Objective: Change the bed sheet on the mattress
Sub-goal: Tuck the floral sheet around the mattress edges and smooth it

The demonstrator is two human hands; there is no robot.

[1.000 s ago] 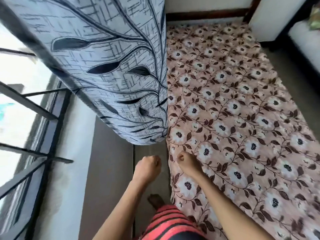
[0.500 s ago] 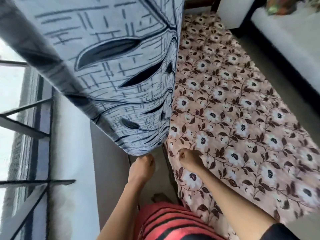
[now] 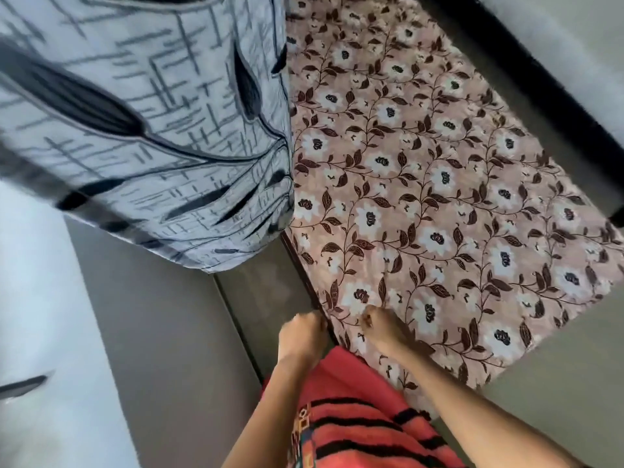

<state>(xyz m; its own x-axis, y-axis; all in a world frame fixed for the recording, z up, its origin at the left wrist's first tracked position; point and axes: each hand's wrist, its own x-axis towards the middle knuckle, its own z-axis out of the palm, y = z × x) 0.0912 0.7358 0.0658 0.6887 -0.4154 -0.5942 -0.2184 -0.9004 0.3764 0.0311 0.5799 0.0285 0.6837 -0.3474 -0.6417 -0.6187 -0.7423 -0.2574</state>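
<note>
While left hand and right hand each grip its near edge, sheet lies spread ahead; mattress leans upright ahead-left; likely early, fitting not yet done

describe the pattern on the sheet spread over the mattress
Pinkish-brown sheet with white flowers and dark brown leafy vines; the head view shows it best.

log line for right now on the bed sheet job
pink floral bed sheet: spread flat | right hand: pinches sheet near corner | left hand: curled at sheet's edge, grip unclear | grey leaf-print fabric: hangs at left
</note>
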